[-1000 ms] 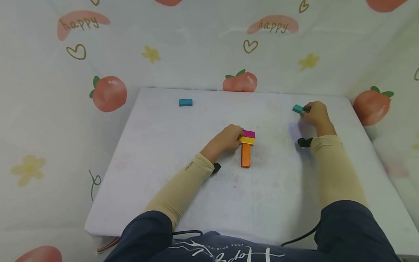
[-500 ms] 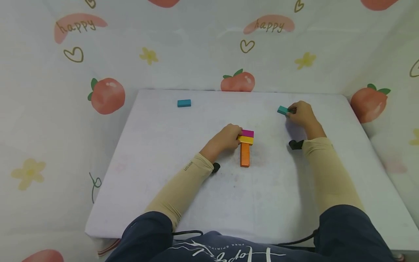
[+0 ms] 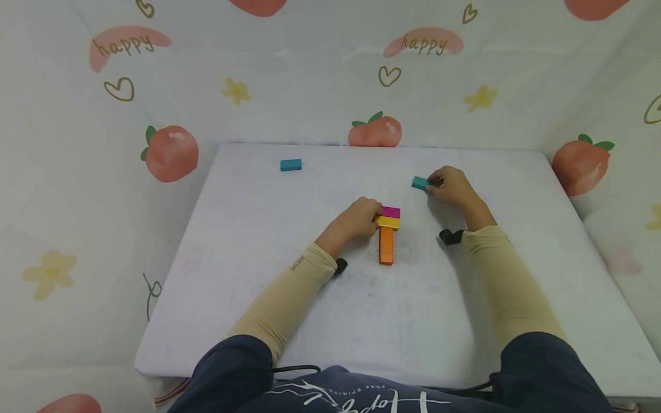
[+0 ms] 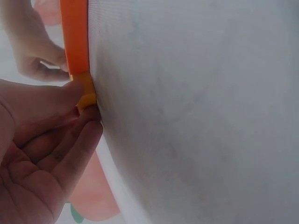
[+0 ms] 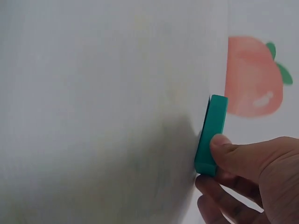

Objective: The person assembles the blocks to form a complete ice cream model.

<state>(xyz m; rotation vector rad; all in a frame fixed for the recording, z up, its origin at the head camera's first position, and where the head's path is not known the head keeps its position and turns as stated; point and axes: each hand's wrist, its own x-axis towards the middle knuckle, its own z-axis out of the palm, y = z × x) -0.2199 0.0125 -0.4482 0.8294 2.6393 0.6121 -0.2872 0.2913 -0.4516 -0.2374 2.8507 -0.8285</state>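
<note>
The green block point(image 3: 420, 183) is pinched at one end between the thumb and fingers of the right hand point(image 3: 450, 187); in the right wrist view the same green block point(image 5: 211, 134) stands on edge against the white table point(image 5: 103, 107), the thumb on its near end and the other fingers point(image 5: 224, 198) curled below it; whether the block rests on the table or hangs just above it cannot be told; it lies right of the middle of the table, nearer the far edge than the near one; the right forearm, in a beige sleeve point(image 3: 503, 287), runs back from it toward the near right corner.

The left hand point(image 3: 356, 219) sits at the middle of the table, fingers curled and pressed against the left ends of a yellow block point(image 3: 388, 222) and a pink block point(image 3: 391, 211) that lie side by side, touching; an orange block point(image 3: 386, 245) runs from the yellow one toward the near edge, making a T; the left wrist view shows the fingertips point(image 4: 86, 123) closed on the end of the yellow block point(image 4: 86, 91) with the orange block point(image 4: 75, 35) beyond; the left forearm slants back to the near left.

A blue block point(image 3: 291, 165) lies alone near the far left corner, well apart from both hands; the table point(image 3: 268, 241) is backed by a cloth printed with peaches point(image 3: 172, 153).
</note>
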